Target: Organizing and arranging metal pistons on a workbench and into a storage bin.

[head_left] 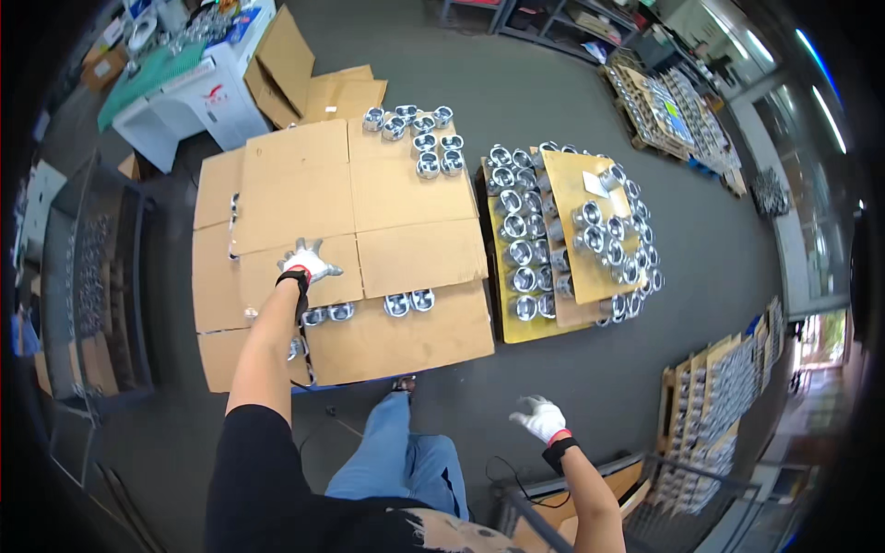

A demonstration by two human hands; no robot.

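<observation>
My left hand (311, 263), in a white glove with a red cuff, reaches over the cardboard sheet (295, 184) with its fingers spread. It appears to touch the sheet, and nothing shows in its grip. Below the sheet's near edge, shiny metal pistons (396, 304) stand on a lower cardboard layer (406, 346). More pistons (427, 166) stand upright on top at the far right corner. My right hand (542, 420), gloved the same way, hangs out over the floor at the right, fingers apart and holding nothing.
To the right, another pallet (512, 330) carries pistons around and on top of a yellowish board (576, 194). A white bench (217, 92) and folded cardboard (281, 64) sit at the far left. Loaded pallets (710, 405) stand at the right, a metal rack (92, 313) at the left.
</observation>
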